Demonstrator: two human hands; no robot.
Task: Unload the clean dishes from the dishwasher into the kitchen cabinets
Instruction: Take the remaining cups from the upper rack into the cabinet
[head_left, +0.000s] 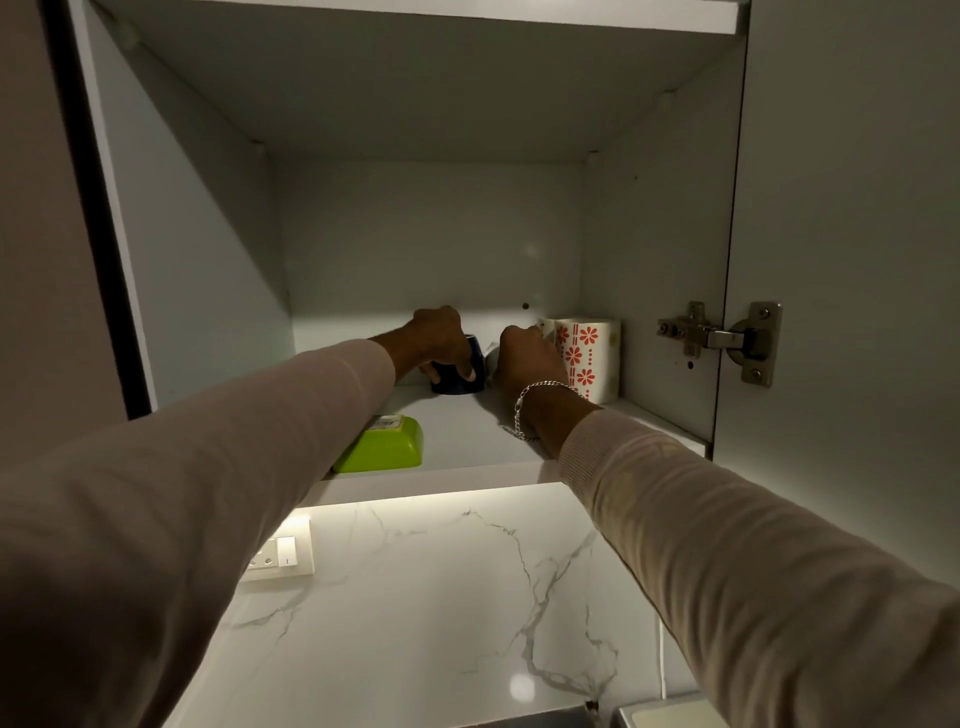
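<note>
From the head view, both arms reach into an open cabinet. The left hand (441, 340) grips a dark blue mug (470, 376) standing on the shelf (467, 431), fingers curled over its side. The right hand (527, 358) sits against the handle side of a white mug with red flowers (592, 358); I cannot tell how its fingers lie. A green dish (382, 444) rests near the shelf's front edge.

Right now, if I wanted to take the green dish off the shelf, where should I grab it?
Probably by its right end, coming from the front. The green dish lies, it seems upside down, at the front edge of the shelf. Its sloped walls widen to the rim, so fingers can pinch the rim there. A sleeve covers its left end.
</note>
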